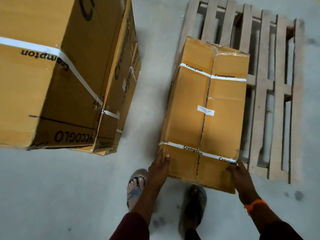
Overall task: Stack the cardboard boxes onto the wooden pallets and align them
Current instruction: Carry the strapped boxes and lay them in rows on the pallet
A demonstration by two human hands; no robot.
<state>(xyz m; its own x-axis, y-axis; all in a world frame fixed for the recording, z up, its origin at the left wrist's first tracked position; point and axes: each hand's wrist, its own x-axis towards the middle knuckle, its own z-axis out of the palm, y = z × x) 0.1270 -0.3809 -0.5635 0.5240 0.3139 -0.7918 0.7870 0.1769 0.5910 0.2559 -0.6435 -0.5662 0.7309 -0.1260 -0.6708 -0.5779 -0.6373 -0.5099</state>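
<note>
Your left hand (160, 168), right hand (238, 172) clasp Crompton box (206, 115) near corners; far end over wooden pallet (270, 87), 1 o'clock; seating, aligning likely remain.

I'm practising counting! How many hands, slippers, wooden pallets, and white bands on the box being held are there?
Hands: 2, left hand and right hand
Slippers: 2, left slipper and right slipper
Wooden pallet: 1
White bands on the held box: 2, far band and near band
Total: 7
</note>
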